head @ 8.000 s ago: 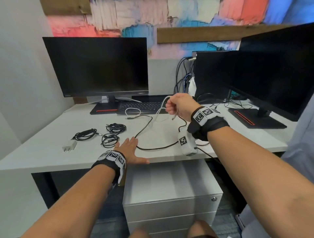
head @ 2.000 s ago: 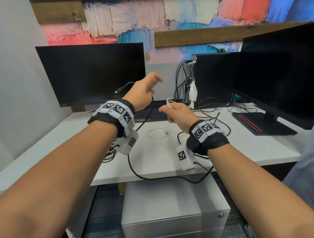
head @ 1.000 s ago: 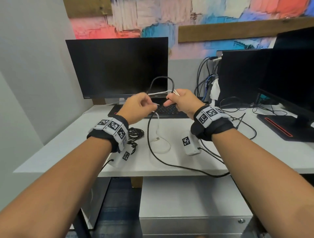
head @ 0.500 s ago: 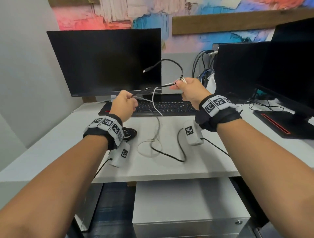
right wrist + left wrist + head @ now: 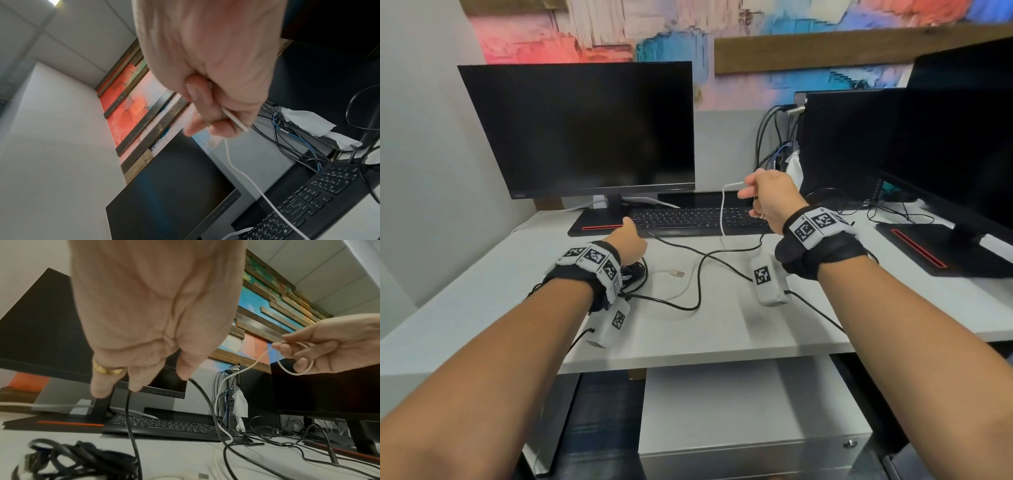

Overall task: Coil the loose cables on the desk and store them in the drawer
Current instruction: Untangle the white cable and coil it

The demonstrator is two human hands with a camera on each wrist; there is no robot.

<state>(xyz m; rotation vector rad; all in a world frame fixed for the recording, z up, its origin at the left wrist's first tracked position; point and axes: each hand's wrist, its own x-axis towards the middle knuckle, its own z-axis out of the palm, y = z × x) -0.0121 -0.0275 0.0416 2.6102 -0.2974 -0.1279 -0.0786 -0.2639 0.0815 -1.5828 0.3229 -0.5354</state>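
My right hand is raised over the keyboard and pinches a thin white cable between thumb and fingers. The cable hangs down to the desk, and its USB plug lies there. My left hand is low by the left monitor's base, its fingers curled round a black cable. That black cable snakes across the desk. A bundle of coiled black cables lies just under my left wrist. The drawer unit stands shut below the desk.
A black keyboard and left monitor stand behind my hands. A second monitor with its base and a tangle of plugged-in wires are at the right. More cables run down the wall.
My left hand has dropped towards the desk with the black cable, which has left my right hand. My right hand now holds only the white cable, a little lower.
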